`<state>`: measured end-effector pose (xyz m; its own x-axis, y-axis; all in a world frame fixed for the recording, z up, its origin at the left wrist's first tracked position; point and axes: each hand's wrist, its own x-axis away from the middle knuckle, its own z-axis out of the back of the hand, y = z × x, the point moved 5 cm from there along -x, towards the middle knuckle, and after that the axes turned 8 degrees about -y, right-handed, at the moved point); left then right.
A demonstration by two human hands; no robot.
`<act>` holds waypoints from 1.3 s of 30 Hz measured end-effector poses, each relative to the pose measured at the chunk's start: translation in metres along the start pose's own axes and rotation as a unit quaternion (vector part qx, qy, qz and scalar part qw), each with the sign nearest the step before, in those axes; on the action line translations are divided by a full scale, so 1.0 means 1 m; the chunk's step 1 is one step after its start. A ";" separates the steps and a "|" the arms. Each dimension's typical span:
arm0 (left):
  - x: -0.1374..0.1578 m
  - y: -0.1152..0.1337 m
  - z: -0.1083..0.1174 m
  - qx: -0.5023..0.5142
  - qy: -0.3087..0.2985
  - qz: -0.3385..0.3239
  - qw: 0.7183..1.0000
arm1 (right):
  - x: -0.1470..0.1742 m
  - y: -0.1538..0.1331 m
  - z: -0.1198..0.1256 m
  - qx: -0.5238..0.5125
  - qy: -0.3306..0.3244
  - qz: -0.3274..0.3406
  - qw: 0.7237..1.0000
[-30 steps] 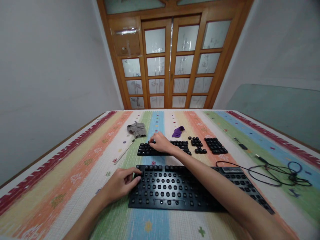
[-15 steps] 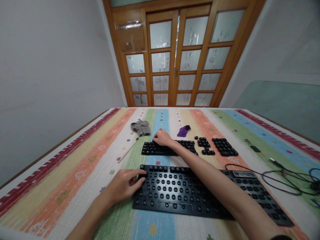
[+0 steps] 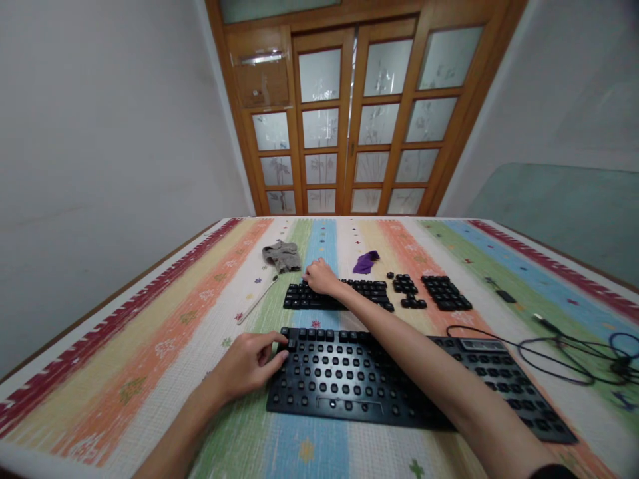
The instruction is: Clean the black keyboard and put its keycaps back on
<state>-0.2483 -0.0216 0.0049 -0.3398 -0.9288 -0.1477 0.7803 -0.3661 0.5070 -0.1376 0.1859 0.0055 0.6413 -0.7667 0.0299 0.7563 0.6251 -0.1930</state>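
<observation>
Beyond the table stand wood-framed doors with patterned glass panes. A striped cloth covers the tabletop. On it, nearest the person, lies a black keyboard, keycaps along its back row and most other key positions bare; the right forearm crosses above it and hides part. Behind it, a block of loose keycaps is laid out in rows, with a smaller number-pad group and a little cluster to its right. A black cable lies coiled at the far right. The left hand has thumb and forefinger at the keyboard's upper left corner; whether they grip a key, I cannot tell. The right hand reaches over the loose block, fingers bent; its grip is hidden. Grey cloth and purple cloth lie farther back, then a thin white brush, then a small black object.
</observation>
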 end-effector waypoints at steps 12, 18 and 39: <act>0.000 0.003 -0.002 -0.041 -0.011 -0.017 0.999 | 0.061 -0.026 0.017 -0.009 0.022 0.105 0.994; -0.001 0.008 -0.006 -0.070 0.018 -0.036 0.997 | 0.112 -0.046 0.015 -0.068 0.050 0.224 0.971; -0.005 0.017 -0.009 -0.027 0.117 -0.077 0.990 | 0.151 -0.056 0.006 -0.096 0.035 0.285 0.953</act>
<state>-0.2287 -0.0240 0.0061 -0.3312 -0.8468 -0.4163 0.7579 -0.5015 0.4172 -0.0823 0.0364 0.0268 0.9259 -0.3219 -0.1978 0.2449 0.9099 -0.3348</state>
